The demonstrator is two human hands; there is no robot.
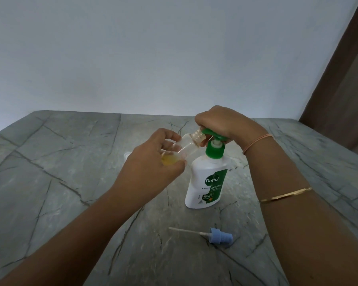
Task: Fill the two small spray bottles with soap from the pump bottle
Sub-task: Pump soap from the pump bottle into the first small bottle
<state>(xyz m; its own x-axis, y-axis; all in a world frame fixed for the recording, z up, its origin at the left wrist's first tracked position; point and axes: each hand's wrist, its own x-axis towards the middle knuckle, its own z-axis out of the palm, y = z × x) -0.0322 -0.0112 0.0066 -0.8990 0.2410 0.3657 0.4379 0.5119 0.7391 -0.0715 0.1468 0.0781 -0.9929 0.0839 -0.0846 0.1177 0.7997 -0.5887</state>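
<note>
Left grip [151,162] around spray bottle [187,144]

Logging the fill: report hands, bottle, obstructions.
Left hand grips tilted small clear plastic spray bottle, yellow soap inside. Right hand grips green pump head of white pump bottle. Blue spray cap loose nearside, clear of work.

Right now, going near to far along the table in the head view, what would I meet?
Spray cap → pump bottle → wall. Left out: the small bottle, which the left hand holds in the air at the pump's spout.
</note>
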